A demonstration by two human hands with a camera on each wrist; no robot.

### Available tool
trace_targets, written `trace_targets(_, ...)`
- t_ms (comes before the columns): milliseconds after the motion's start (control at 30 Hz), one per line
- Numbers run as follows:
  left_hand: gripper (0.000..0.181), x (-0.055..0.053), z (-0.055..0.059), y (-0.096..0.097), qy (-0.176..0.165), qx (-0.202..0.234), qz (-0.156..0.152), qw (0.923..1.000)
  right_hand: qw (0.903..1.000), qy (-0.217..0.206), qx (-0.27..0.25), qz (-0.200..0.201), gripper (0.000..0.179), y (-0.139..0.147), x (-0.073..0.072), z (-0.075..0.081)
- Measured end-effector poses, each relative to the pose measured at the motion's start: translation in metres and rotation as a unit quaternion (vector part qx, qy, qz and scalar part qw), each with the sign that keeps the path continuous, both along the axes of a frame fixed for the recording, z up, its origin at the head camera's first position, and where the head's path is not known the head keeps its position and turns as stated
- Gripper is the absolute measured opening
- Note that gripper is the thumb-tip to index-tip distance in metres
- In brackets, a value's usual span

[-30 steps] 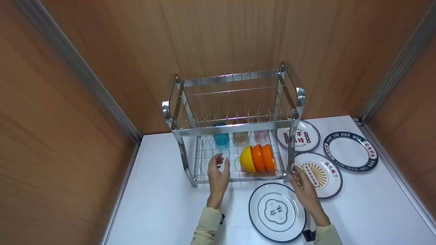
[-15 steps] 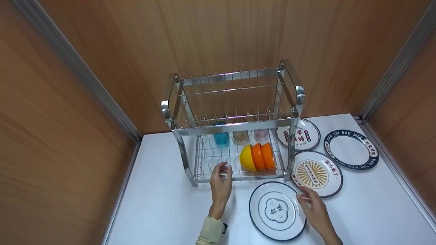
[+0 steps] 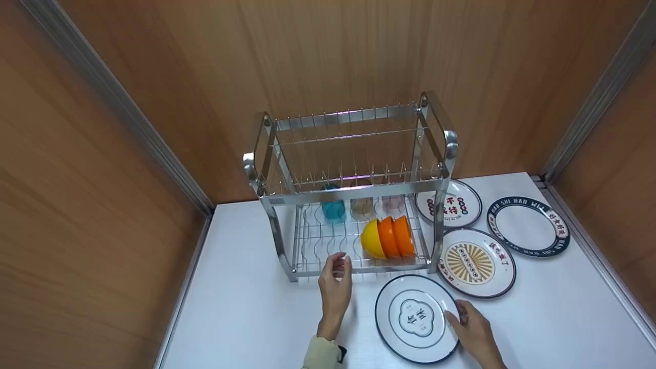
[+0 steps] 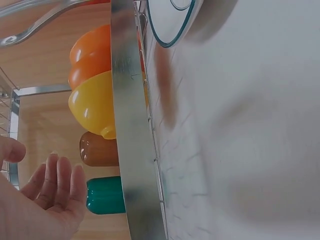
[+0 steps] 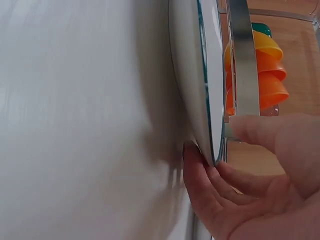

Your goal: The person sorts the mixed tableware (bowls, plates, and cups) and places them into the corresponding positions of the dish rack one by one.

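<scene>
A white plate with a dark rim and a clover-shaped emblem lies in front of the dish rack. My right hand grips its right edge, thumb over the rim and fingers beneath, as the right wrist view shows. Loosely bent and holding nothing, my left hand hovers by the rack's lower front bar. On the lower tier, a yellow bowl and orange bowls stand on their sides, nested together. Behind them are a teal cup, a brownish cup and a pinkish cup.
Right of the rack lie a plate with red lettering, a plate with a sunburst print and a plate with a dark lettered rim. Wooden panels enclose the white table at the back and sides.
My right hand has come away from the rack's right front post, moved toward me and taken hold of the near plate's edge. My left hand has drawn back toward me.
</scene>
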State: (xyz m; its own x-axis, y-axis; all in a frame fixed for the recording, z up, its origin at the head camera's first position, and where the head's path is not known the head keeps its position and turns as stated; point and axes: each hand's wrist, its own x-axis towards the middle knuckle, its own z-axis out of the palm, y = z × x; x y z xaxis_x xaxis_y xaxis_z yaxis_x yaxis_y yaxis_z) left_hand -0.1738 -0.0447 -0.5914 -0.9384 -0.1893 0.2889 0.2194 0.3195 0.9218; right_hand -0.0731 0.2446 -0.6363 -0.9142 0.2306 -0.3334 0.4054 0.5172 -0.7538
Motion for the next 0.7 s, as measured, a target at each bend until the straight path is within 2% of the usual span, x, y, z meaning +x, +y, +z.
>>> trace_targets(133,0.021,0.004,-0.002,0.001,-0.001,0.003,-0.004,1.0000,0.9995,-0.029,-0.008,0.003,0.064,0.000,-0.003,-0.006)
trace_targets(267,0.021,0.009,-0.004,0.003,-0.011,0.012,-0.011,0.9998,0.9996,-0.019,-0.019,-0.006,0.050,0.001,-0.002,-0.008)
trace_targets(367,0.021,0.011,-0.003,0.004,-0.022,0.018,-0.011,0.9995,0.9992,-0.015,-0.035,-0.009,0.046,0.000,0.000,-0.008)
trace_targets(500,0.020,0.012,-0.001,0.005,-0.035,0.023,-0.006,0.9991,0.9981,-0.012,-0.060,-0.010,0.051,-0.001,0.000,-0.007)
trace_targets(700,0.024,0.017,-0.003,0.007,-0.040,0.026,-0.010,0.9988,0.9942,-0.023,-0.103,-0.019,0.067,-0.003,0.000,-0.010)
